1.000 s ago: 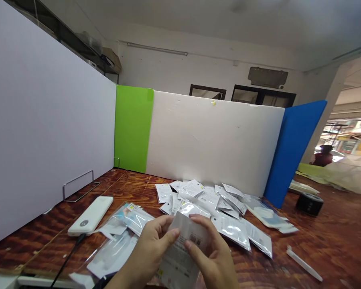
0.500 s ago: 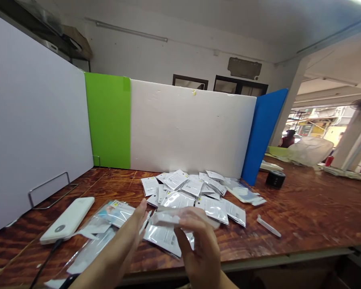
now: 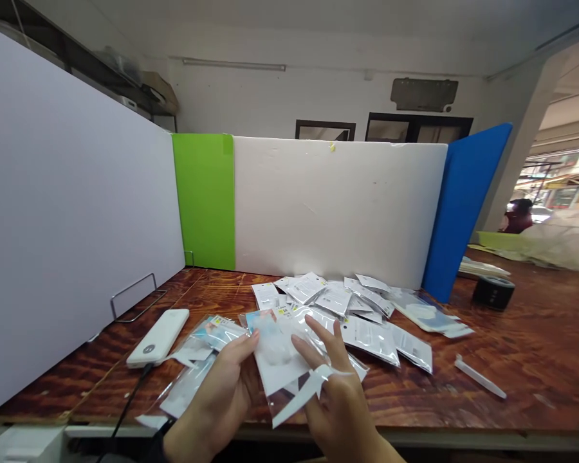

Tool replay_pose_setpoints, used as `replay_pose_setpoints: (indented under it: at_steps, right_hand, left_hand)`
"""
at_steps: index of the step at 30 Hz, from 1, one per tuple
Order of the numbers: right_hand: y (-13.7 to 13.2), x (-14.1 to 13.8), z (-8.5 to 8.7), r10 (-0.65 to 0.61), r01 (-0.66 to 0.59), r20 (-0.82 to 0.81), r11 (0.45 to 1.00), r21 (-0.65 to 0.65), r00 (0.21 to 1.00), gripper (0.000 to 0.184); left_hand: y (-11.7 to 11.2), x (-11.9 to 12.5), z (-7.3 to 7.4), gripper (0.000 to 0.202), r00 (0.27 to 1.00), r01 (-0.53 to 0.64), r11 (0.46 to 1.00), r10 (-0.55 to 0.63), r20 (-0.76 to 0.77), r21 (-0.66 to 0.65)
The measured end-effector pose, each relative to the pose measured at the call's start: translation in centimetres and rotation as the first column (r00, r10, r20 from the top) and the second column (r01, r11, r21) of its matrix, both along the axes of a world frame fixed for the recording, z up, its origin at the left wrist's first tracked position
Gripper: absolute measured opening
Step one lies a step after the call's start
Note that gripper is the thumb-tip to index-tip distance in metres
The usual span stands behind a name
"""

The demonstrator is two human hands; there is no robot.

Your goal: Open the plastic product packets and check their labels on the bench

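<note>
Left hand gripping flat, clear-plastic, blue-and-white packet; right hand spreading fingers, hold on curling white strip unclear; printed label appearing illegible.

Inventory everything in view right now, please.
Held packet: one, clear, white and blue, front centre
Strip: one, white, front centre
Pile of packets: too overlapped to count, mostly white, centre
Left packets: several, clear, white and blue, front left
Device: one, white, left
Cable: one, black, front left
Wire stands: two, metallic, left
Panels: four (two white, green, blue), left, back, right
Plastic tool: one, white, right
Box: one, black, right
Table: one, brown, underneath
Shelf: one, dark, upper left
Tube light: one, grey, upper centre
Windows: two, dark frames, upper centre
Person: one, dark clothing, far right
Left hand: one, gripping the packet's left side
Right hand: one, fingers spread, packet's right side
</note>
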State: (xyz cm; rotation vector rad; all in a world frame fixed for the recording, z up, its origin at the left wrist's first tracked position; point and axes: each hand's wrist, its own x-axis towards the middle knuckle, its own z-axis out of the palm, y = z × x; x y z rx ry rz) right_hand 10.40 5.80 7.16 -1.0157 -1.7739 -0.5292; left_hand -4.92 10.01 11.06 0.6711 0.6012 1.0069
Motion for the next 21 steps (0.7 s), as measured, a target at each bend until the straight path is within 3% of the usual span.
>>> replay_pose_setpoints:
  at_steps: [4, 7, 14, 17, 21]
  right_hand:
    - [-0.1, -0.1, -0.3, -0.021, 0.024, -0.034, 0.996, 0.089, 0.999, 0.042]
    - [0.0, -0.1, -0.7, -0.017, 0.019, -0.039, 0.999, 0.042, 0.999, 0.049]
    - [0.3, -0.1, -1.3, -0.018, 0.010, -0.087, 0.997, -0.083, 0.996, 0.051]
    - [0.1, 0.0, -0.7, 0.023, -0.028, -0.103, 0.999, -0.046, 0.994, 0.047]
    - [-0.5, 0.1, 0.2, 0.096, -0.098, -0.112, 0.995, -0.009, 0.989, 0.039]
  left_hand:
    - [-0.1, 0.0, 0.3, 0.024, 0.997, -0.078, 0.997, 0.078, -0.018, -0.012]
    - [-0.1, 0.1, 0.3, 0.026, 0.993, -0.113, 0.992, 0.111, 0.030, 0.049]
    - [-0.1, 0.0, -0.1, 0.030, 0.996, -0.068, 0.994, 0.063, 0.062, 0.082]
    - [0.1, 0.0, -0.3, 0.033, 0.996, -0.061, 0.998, 0.059, 0.067, 0.035]
    - [0.3, 0.2, -0.9, 0.039, 0.996, 0.053, 0.999, -0.052, 0.077, -0.011]
